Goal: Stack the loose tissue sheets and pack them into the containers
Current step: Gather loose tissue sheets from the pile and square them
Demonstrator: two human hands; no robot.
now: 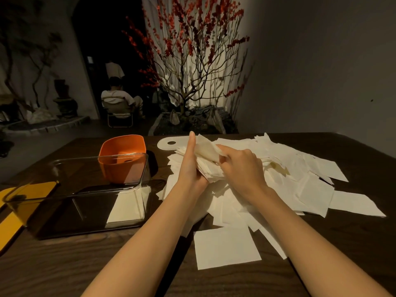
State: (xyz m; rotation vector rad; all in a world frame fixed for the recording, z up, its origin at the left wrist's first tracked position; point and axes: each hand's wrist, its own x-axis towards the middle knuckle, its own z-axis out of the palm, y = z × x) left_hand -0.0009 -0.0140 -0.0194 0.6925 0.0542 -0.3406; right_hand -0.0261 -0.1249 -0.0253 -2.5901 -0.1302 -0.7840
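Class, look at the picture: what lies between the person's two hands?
In the head view, a stack of tissue sheets sits between the left hand and right hand, which both grip it.

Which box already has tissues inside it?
The clear box nearest you: a white tissue stack sits in its right corner. The orange tub behind it looks empty.

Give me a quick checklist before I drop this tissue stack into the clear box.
1. Stack of tissue sheets gripped by left hand and right hand: ok.
2. Stack edges squared: not ok, sheets fan out.
3. Clear container open on top: ok.
4. Room in it beside the tissues already packed: ok.
5. Orange container clear of the path: cannot tell.
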